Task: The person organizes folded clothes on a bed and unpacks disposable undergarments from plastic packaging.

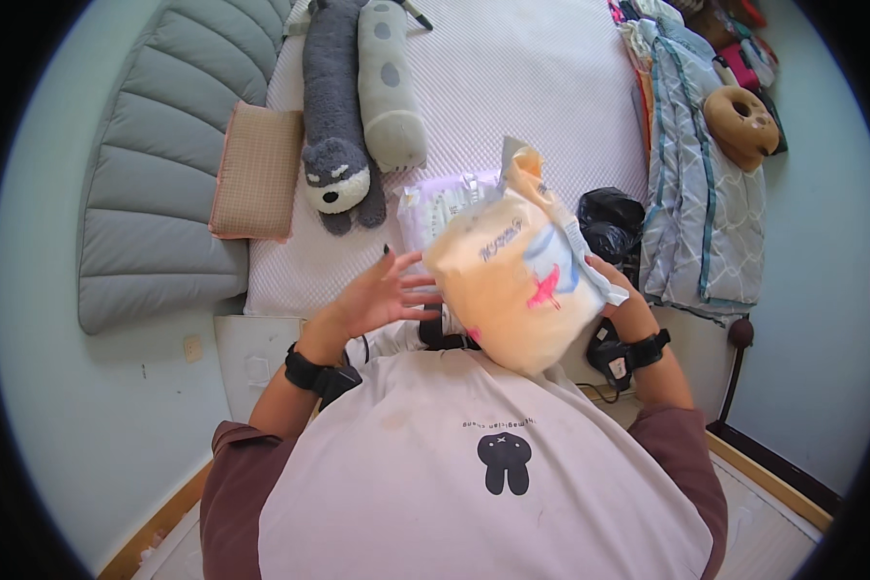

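Note:
A plump peach-coloured plastic package (498, 280) with a pink and blue picture is held up in front of my chest, tilted, its loose top flap pointing away from me. My right hand (626, 298) grips its right side, with the fingers partly hidden behind it. On the other side my left hand (391, 293) is open, fingers spread, close to the package's left edge; whether the fingertips touch it I cannot tell. Beyond the peach package, a lilac and white plastic package (433, 208) lies on the bed, partly covered from view.
The bed (522, 77) has a pale quilted cover. Left on it are a grey dog plush (333, 106), a spotted long plush (391, 92) and a checked cushion (258, 174). To the right are a black plastic bag (609, 222), folded bedding (701, 184) and a brown ring pillow (741, 126).

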A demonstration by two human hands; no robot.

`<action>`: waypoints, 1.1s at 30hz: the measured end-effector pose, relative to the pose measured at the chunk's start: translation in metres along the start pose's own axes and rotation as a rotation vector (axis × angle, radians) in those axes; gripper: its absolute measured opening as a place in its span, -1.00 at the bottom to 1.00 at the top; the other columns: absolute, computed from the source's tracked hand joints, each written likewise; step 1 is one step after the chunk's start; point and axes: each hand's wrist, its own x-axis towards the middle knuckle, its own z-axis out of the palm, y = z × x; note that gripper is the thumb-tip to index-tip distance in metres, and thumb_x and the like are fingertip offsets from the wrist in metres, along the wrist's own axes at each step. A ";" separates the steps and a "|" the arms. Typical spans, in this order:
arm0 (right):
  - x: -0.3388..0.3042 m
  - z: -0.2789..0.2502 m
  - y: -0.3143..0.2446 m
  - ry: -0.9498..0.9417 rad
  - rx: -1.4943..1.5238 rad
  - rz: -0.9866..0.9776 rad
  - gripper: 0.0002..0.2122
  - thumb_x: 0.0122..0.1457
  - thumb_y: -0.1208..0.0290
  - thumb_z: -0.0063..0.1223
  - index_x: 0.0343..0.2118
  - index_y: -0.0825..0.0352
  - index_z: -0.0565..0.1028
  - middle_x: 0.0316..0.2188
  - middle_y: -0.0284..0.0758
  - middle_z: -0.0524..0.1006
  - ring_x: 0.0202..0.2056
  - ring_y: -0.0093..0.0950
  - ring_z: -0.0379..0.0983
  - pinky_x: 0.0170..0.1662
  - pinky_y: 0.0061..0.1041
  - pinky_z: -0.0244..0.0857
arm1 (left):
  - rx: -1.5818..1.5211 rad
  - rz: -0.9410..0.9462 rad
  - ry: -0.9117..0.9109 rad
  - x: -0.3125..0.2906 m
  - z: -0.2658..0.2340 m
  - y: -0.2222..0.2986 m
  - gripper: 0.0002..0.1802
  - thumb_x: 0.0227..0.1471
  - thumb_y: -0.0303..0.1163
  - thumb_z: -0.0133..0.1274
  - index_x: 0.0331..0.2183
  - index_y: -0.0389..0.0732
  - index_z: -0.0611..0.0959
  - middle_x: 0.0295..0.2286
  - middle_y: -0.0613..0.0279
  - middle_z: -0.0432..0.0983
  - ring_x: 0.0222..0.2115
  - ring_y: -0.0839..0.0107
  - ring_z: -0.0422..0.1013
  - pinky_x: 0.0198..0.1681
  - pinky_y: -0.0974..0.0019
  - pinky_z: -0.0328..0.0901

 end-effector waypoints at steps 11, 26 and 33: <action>-0.012 0.104 0.030 -0.037 -0.836 -0.565 -0.02 -0.38 0.48 0.39 0.10 0.33 -0.10 -0.02 -0.20 0.24 0.03 -0.36 0.18 0.09 -0.42 0.06 | 0.481 0.186 0.019 0.003 0.025 0.042 -0.05 -0.34 -0.44 0.20 0.10 -0.18 0.08 -0.04 0.23 0.23 -0.04 0.43 0.21 0.02 0.34 0.14; 0.034 0.116 0.067 0.163 -1.115 -0.966 -0.03 -0.52 0.23 0.46 0.03 0.41 0.11 -0.02 -0.05 0.18 0.04 -0.12 0.07 0.07 -0.28 0.04 | 0.842 0.283 -0.091 0.020 0.019 0.087 0.18 -0.69 -0.41 0.31 0.10 -0.16 0.12 -0.04 0.30 0.23 -0.01 0.44 0.15 0.10 0.35 0.01; -0.024 0.108 0.046 -0.059 -1.229 -0.714 -0.01 -0.53 0.14 0.45 0.05 0.38 0.14 0.01 -0.10 0.17 0.07 -0.17 0.09 0.10 -0.28 -0.01 | 0.783 0.349 -0.085 0.001 0.008 0.031 0.24 -0.63 -0.32 0.39 0.12 -0.19 0.03 0.03 0.21 0.14 0.04 0.37 0.11 0.12 0.28 0.02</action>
